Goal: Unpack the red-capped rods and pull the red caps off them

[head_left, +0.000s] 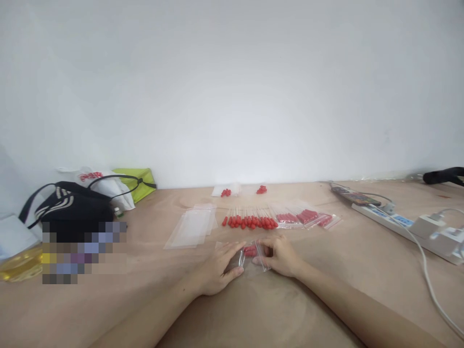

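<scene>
Between my hands, low over the table, is a small clear zip bag (250, 263) with several red pieces (250, 251) inside. My left hand (217, 270) has its thumb and fingers at the bag's left edge. At the right edge, my right hand (281, 256) pinches the plastic between thumb and fingers. Just beyond them lies a row of thin pale sticks with red tips (252, 222), the tips pointing toward me. Filled clear bags (306, 217) of red-tipped sticks overlap to the right of the row. Flat clear bags (192, 227) are fanned out on the left.
Two small red clusters, one left (226, 193) and one right (261, 190), lie near the wall. A black bag (83, 212), a white bag (119, 191) and a green box (141, 181) stand left. A phone (355, 197) and a power strip (398, 222) with cables lie right.
</scene>
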Demonstrator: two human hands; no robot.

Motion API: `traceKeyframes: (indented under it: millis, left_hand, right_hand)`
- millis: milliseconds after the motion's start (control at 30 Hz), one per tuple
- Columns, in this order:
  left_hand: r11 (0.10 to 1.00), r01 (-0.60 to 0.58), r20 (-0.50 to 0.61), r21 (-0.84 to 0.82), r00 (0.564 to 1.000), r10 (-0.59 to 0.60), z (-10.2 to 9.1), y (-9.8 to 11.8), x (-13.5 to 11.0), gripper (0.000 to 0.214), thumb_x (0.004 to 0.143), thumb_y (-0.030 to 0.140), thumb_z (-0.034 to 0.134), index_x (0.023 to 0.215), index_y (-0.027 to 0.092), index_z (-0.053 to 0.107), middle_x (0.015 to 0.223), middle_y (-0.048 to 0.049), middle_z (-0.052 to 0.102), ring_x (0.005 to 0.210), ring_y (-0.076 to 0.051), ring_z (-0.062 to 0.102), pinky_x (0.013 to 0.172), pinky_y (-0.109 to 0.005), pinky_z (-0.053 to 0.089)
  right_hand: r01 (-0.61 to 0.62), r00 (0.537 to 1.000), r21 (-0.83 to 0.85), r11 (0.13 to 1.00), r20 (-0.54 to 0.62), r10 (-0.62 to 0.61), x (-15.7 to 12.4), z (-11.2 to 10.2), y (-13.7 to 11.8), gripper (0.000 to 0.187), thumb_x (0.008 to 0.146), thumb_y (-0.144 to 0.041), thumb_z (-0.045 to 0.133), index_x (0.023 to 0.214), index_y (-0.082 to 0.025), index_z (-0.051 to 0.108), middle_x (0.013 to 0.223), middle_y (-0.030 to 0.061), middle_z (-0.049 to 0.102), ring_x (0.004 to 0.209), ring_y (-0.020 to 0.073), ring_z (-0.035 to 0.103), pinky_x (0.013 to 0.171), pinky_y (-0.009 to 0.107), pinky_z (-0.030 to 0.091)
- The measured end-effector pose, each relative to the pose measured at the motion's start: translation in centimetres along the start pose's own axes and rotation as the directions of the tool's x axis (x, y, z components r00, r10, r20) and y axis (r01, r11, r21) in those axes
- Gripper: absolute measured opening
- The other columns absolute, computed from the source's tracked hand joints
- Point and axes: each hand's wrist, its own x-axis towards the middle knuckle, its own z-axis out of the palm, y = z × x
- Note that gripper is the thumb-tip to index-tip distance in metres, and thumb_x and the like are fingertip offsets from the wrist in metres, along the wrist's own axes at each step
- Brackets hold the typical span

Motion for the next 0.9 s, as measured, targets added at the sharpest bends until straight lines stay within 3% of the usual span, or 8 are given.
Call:
traceKeyframes:
  millis: [233, 400, 500, 700, 800, 900]
  left_hand:
    - [1.0, 0.012, 0.012, -0.015, 1.0, -0.012, -0.1, 0.3, -0.1, 0.052, 0.084, 0.042, 0.038, 0.131, 0.024, 0.027, 0.135, -0.0047, 0.034, 0.124, -0.022, 0.028, 0.103, -0.042, 0.022]
    - [1.0, -0.017, 0.002, -0.021, 1.0, 0.017, 0.1, 0.2, -0.1, 0.051, 0.084, 0.042, 0.038, 0.131, 0.025, 0.029, 0.135, -0.0039, 0.035, 0.125, -0.021, 0.027, 0.104, -0.041, 0.021]
    - [1.0, -0.018, 0.006, -0.006, 1.0, 0.018, 0.0, 0.3, -0.1, 0.049, 0.084, 0.042, 0.037, 0.129, 0.024, 0.032, 0.134, -0.0037, 0.036, 0.125, -0.02, 0.027, 0.104, -0.039, 0.021]
    - [1.0, -0.02, 0.016, -0.001, 1.0, 0.02, -0.1, 0.3, 0.0, 0.047, 0.084, 0.042, 0.037, 0.128, 0.025, 0.033, 0.135, -0.003, 0.034, 0.126, -0.02, 0.026, 0.103, -0.04, 0.021]
    - [1.0, -0.016, 0.009, -0.021, 1.0, 0.016, -0.1, 0.2, -0.1, 0.047, 0.084, 0.041, 0.039, 0.128, 0.025, 0.034, 0.135, -0.0033, 0.035, 0.125, -0.02, 0.027, 0.103, -0.041, 0.023]
    - [0.999, -0.022, 0.008, -0.035, 1.0, 0.022, -0.2, 0.2, -0.1, 0.047, 0.084, 0.041, 0.04, 0.127, 0.026, 0.035, 0.135, -0.0031, 0.035, 0.125, -0.021, 0.028, 0.102, -0.042, 0.023]
  right_hand:
    - [-0.049, 0.999, 0.122, 0.991, 0.016, 0.048, -0.1, 0.1, 0.3, 0.018, 0.057, -0.028, 0.067, 0.065, -0.017, 0.056, 0.058, -0.0052, 0.054, 0.055, 0.0086, 0.046, 0.056, 0.021, 0.031]
    - [-0.007, 1.0, 0.093, 0.996, 0.019, 0.006, 0.0, 0.0, 0.3, 0.03, 0.052, -0.041, 0.07, 0.065, -0.018, 0.057, 0.063, -0.0034, 0.056, 0.062, 0.0118, 0.048, 0.061, 0.025, 0.033]
    - [-0.006, 1.0, 0.138, 0.99, 0.023, 0.003, 0.0, 0.0, 0.4, 0.025, 0.055, -0.037, 0.069, 0.061, -0.017, 0.054, 0.063, -0.0029, 0.055, 0.061, 0.0109, 0.047, 0.059, 0.023, 0.034]
    - [-0.175, 0.982, 0.385, 0.906, 0.134, 0.132, -0.5, -0.8, 1.6, 0.018, 0.059, -0.023, 0.063, 0.069, -0.016, 0.049, 0.057, -0.0057, 0.048, 0.049, 0.0063, 0.041, 0.046, 0.019, 0.031]
    - [-0.142, 0.988, 0.397, 0.907, 0.117, 0.104, -0.7, -1.5, 2.0, 0.021, 0.057, -0.019, 0.064, 0.073, -0.016, 0.051, 0.059, -0.0059, 0.048, 0.051, 0.0061, 0.041, 0.047, 0.018, 0.032]
    - [-0.121, 0.983, 0.405, 0.906, 0.173, 0.054, -0.8, -2.4, 2.0, 0.015, 0.058, -0.018, 0.062, 0.069, -0.016, 0.052, 0.06, -0.0047, 0.051, 0.051, 0.006, 0.043, 0.047, 0.018, 0.034]
